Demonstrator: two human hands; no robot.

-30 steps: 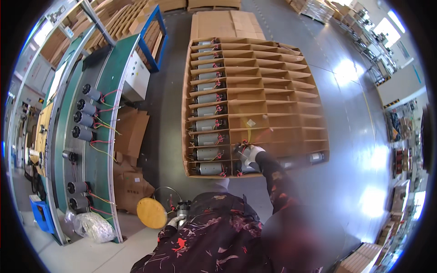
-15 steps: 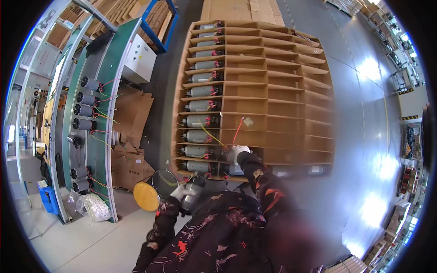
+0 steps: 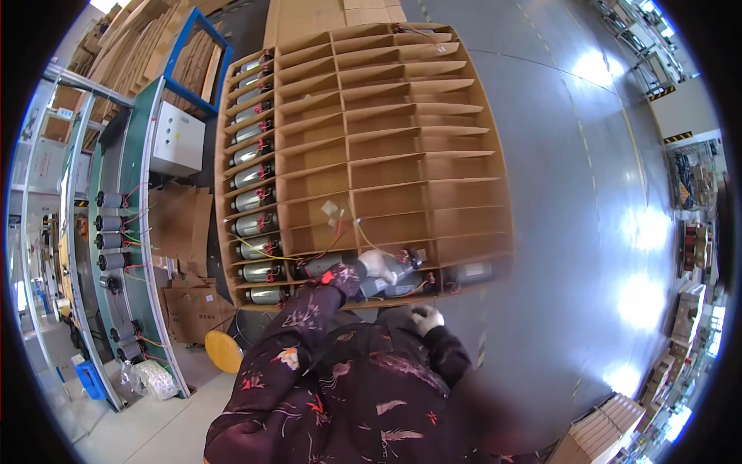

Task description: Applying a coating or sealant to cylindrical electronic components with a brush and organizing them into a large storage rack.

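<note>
At lower centre, my left hand point(image 3: 376, 265) grips a motor point(image 3: 400, 268), probably heavy, rigid, smooth: best held by its casing. I can't tell whether my curled right hand point(image 3: 427, 319) is empty.

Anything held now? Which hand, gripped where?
Left hand holds a motor around its grey body, black end sticking out rightward. Right hand is loosely curled, nothing visible in it.
</note>
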